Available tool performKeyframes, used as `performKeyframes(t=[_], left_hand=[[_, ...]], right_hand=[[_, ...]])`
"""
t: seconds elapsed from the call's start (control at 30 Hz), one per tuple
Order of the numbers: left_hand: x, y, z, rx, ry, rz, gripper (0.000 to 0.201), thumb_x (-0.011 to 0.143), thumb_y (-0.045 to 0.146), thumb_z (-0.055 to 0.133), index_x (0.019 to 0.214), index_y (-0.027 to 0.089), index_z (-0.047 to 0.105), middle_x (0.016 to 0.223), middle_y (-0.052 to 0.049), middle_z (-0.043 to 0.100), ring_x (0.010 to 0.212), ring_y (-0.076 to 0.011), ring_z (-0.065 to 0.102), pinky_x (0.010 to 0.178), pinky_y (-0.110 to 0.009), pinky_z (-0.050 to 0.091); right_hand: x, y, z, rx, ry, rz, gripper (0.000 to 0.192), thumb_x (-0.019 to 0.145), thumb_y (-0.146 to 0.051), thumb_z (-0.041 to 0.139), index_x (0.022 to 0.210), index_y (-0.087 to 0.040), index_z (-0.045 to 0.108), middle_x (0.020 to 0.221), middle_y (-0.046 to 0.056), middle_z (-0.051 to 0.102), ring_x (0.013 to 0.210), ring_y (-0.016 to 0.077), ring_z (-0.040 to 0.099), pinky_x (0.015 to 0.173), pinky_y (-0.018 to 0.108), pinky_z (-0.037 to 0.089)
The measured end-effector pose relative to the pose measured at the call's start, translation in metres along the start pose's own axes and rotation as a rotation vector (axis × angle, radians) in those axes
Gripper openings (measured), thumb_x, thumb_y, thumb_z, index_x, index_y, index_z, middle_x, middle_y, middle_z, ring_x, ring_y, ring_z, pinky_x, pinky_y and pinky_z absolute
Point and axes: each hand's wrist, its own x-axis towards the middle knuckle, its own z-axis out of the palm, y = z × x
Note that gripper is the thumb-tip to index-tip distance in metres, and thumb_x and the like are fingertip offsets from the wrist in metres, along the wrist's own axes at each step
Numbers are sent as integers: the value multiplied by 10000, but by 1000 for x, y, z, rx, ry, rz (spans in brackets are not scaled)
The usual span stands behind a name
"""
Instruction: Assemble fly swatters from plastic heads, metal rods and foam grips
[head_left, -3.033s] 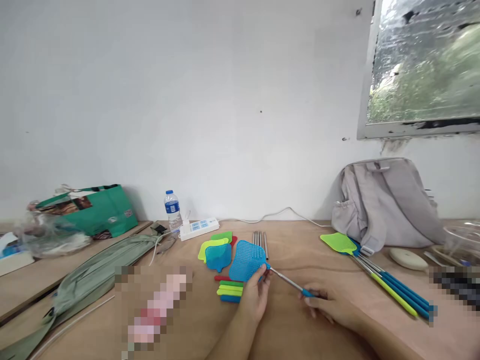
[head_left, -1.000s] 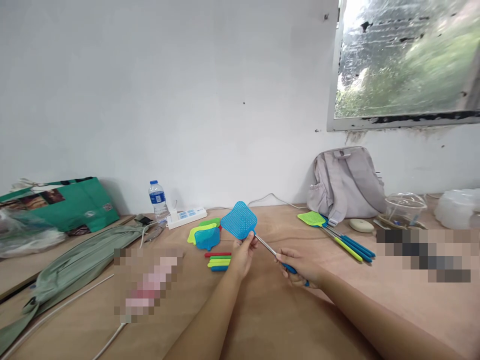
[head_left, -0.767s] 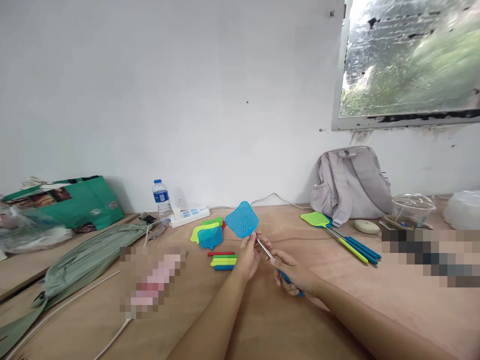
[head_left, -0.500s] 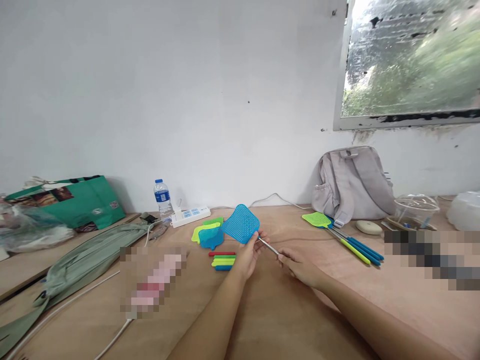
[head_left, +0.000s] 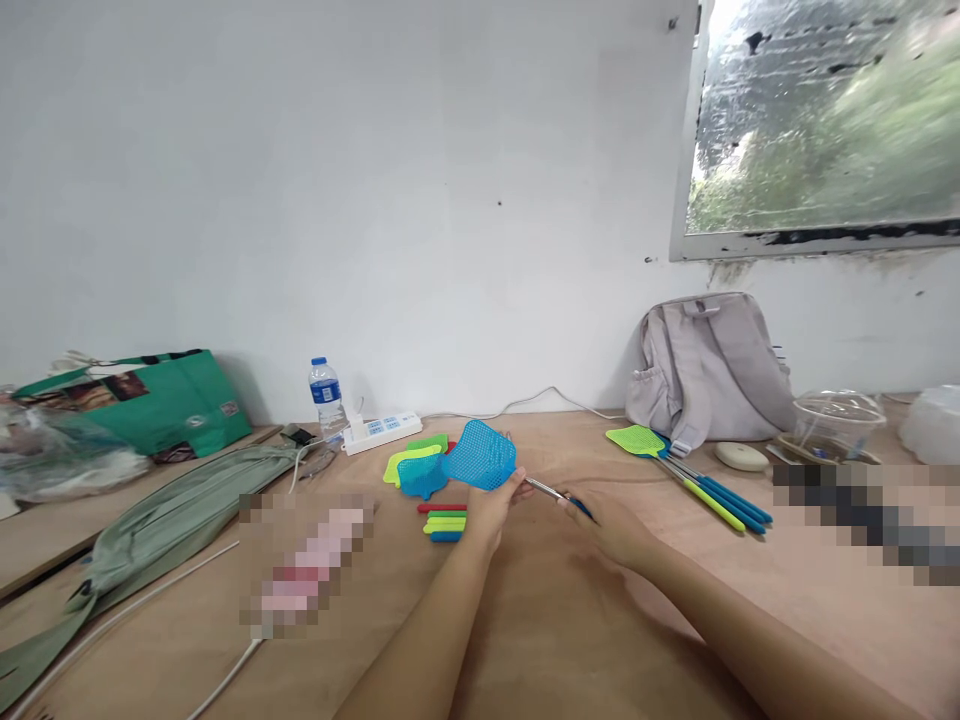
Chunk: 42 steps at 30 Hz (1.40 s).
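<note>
A blue fly swatter (head_left: 482,455) with a mesh head and a thin metal rod is held up between both hands. My left hand (head_left: 495,508) is closed around the neck, just below the head. Its blue handle end is gripped by my right hand (head_left: 611,525), fingers wrapped around it. Left of my left hand lie loose swatter heads in green, yellow-green and blue (head_left: 421,474). Below them several handles (head_left: 444,523) in red, green, yellow-green and blue are lined up, partly hidden by my left wrist. To the right rest several whole swatters (head_left: 709,490) with metal rods.
A white power strip (head_left: 382,432) and a water bottle (head_left: 325,393) stand near the wall. A grey backpack (head_left: 709,370) leans there at right, beside a whitish oval object (head_left: 741,456) and a clear plastic container (head_left: 836,420). Green bags (head_left: 180,400) lie left.
The swatter's head has tilted lower. More of the blue handle end shows at my right hand, which has shifted slightly right and down.
</note>
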Motion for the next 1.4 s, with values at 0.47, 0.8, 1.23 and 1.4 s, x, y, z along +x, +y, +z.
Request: performKeyframes(t=[0.47,0.8,1.23,1.4], left_hand=[[0,2,2,105,-2,75,299,485,290,750,665,119,585,598,-14,632,539,-160,614,609,-332,530],[4,4,0,36,70,111,291,458,268,762,639,115,594,603,-21,634,540,-163,615,613,-345,537],[10,12,-5,2,183,193,290,443,248,760,626,114,580,571,-14,625,504,-164,612,584,-333,546],[11,16,-5,-14,187,184,318,424,240,767,641,113,572,564,-15,623,527,-182,617,597,-363,547]], right_hand=[[3,18,-15,392,-312,164,376,823,-533,276,806,-193,437,590,-58,296,500,72,279,446,186,253],[6,14,-15,-30,-84,-66,318,853,-419,287,903,-201,513,860,36,576,795,168,512,715,299,394],[10,26,-30,-253,-31,-146,396,856,-435,276,1071,-227,534,1064,62,591,966,209,529,816,339,402],[8,27,-36,-259,-52,-155,386,859,-422,267,1062,-226,530,1082,59,582,977,202,518,835,337,385]])
